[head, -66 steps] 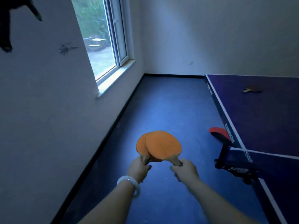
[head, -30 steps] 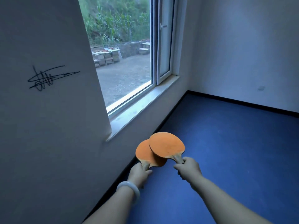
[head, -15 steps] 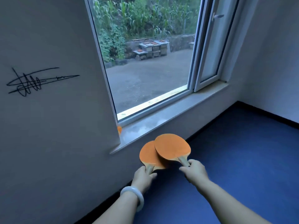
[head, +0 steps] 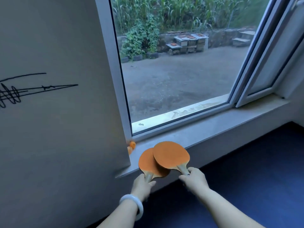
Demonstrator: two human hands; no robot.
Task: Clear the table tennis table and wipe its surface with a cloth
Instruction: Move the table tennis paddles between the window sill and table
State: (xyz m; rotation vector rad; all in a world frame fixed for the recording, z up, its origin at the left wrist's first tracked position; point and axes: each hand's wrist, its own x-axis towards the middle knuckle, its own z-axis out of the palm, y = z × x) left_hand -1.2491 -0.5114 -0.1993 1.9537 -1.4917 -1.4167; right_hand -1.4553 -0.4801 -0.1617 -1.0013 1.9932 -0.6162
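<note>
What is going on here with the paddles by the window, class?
A person stands at a window, holding one orange paddle in each hand by its handle. The left hand grips the lower paddle; the right hand grips the upper paddle, which overlaps it. Both hover over the near end of the windowsill, where two orange balls sit in the corner.

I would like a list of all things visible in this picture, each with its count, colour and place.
paddles: 2, orange faces with pale wooden handles, overlapping, held over the near end of the sill
balls: 2, orange, in the left corner of the sill by the wall
windowsill: 1, grey, below the window
window: 1, white frame, right sash open inward
scribble: 1, black, on the white wall at left
floor: blue, lower right
bracelet: 1, white, on the left wrist
left hand: grips the lower paddle's handle
right hand: grips the upper paddle's handle
</note>
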